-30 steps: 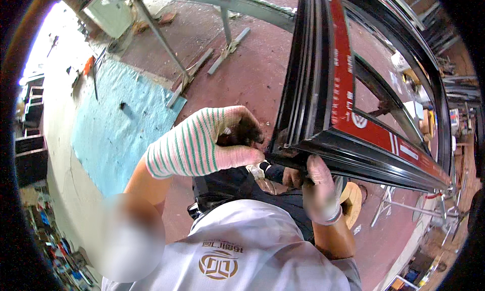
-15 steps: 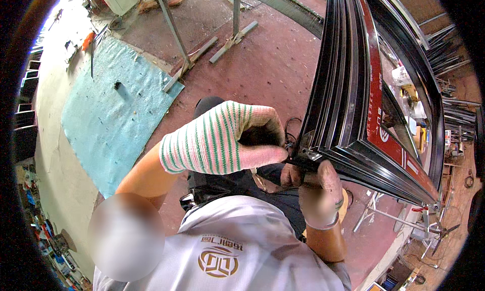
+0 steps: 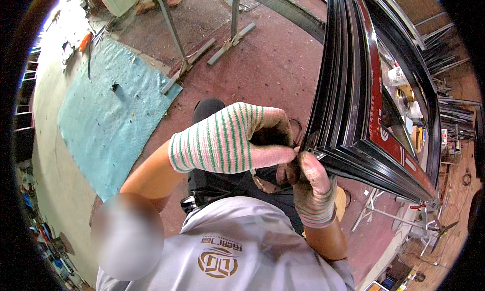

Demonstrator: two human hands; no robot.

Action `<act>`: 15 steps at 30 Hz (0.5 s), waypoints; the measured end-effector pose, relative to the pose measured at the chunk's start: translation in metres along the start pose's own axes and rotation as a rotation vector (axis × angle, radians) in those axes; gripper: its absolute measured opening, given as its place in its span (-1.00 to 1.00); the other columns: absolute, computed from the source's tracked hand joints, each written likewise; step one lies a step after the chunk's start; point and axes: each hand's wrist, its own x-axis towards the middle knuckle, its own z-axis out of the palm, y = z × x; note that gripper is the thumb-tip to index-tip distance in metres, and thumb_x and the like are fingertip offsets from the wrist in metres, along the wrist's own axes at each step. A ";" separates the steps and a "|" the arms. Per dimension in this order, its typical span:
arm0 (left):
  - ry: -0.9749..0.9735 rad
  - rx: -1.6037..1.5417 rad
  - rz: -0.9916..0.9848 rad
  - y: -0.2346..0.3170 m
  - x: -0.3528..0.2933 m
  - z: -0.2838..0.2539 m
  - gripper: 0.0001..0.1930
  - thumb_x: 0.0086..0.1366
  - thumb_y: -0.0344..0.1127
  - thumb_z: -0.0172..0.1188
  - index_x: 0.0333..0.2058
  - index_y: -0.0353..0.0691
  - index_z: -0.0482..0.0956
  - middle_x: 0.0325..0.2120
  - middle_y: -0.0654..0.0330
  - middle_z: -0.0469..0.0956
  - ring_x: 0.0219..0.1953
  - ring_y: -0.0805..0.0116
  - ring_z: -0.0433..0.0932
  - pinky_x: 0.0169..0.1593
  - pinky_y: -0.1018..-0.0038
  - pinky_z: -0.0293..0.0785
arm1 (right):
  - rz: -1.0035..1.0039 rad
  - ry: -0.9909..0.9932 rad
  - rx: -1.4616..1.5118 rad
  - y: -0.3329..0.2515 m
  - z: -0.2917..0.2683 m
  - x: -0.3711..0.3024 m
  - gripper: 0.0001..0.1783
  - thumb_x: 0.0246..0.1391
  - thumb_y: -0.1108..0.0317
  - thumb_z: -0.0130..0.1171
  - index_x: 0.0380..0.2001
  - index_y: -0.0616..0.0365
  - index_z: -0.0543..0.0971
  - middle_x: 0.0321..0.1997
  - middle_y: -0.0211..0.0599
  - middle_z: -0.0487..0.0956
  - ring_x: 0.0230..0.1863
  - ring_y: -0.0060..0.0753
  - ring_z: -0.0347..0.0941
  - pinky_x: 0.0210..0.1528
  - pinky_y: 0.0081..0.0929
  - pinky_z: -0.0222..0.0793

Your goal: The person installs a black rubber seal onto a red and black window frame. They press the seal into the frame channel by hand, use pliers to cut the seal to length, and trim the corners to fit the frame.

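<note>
Black grooved frame bar runs lengthwise forward from curled hands, their hold unclear.

A reddish floor, paler toward nine o'clock, carries a blue mat between nine and ten o'clock and a stand's grey feet around eleven.

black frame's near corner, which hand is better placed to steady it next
Probably the right hand: its thumb overlaps the corner's lower edge in view, while the left hand lies left of it.
</note>
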 end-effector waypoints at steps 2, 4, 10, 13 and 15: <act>-0.006 -0.012 -0.040 0.001 0.000 0.000 -0.81 0.19 -0.34 0.30 -0.31 -0.30 0.53 -0.44 0.24 0.57 -0.35 0.51 0.50 -0.21 0.51 0.46 | 0.062 -0.010 0.074 0.002 0.003 0.001 -0.65 0.13 0.05 0.05 -0.43 0.15 0.52 -0.56 -0.34 0.44 -0.52 -0.42 0.33 -0.42 -0.45 0.20; -0.004 -0.046 -0.036 0.000 0.001 0.001 -0.82 0.19 -0.34 0.29 -0.31 -0.30 0.53 -0.44 0.26 0.57 -0.35 0.52 0.50 -0.21 0.52 0.46 | 0.077 -0.071 0.101 0.004 -0.001 0.002 -0.61 0.14 -0.02 0.07 -0.36 0.12 0.55 -0.44 -0.41 0.54 -0.49 -0.52 0.39 -0.43 -0.53 0.25; -0.040 -0.061 -0.068 -0.001 0.002 -0.002 -0.83 0.22 -0.35 0.27 -0.29 -0.30 0.53 -0.42 0.28 0.57 -0.33 0.55 0.49 -0.19 0.53 0.45 | 0.004 0.043 0.219 -0.007 0.003 -0.004 -0.57 0.12 0.01 0.00 -0.36 0.23 0.52 -0.61 -0.25 0.42 -0.57 -0.26 0.33 -0.46 -0.33 0.24; -0.041 -0.103 -0.077 -0.002 0.003 -0.001 -0.83 0.23 -0.35 0.26 -0.27 -0.29 0.53 -0.41 0.29 0.57 -0.32 0.56 0.49 -0.18 0.54 0.45 | 0.049 0.145 0.222 -0.006 0.005 -0.003 -0.54 0.12 0.00 0.00 -0.35 0.26 0.52 -0.61 -0.24 0.43 -0.57 -0.25 0.34 -0.48 -0.31 0.26; -0.037 -0.133 -0.080 -0.002 0.003 -0.001 -0.83 0.23 -0.35 0.26 -0.27 -0.29 0.53 -0.40 0.30 0.57 -0.31 0.56 0.49 -0.17 0.54 0.45 | 0.031 0.111 0.194 -0.003 -0.002 -0.004 -0.53 0.11 -0.01 0.00 -0.35 0.26 0.53 -0.61 -0.24 0.44 -0.59 -0.25 0.34 -0.50 -0.32 0.26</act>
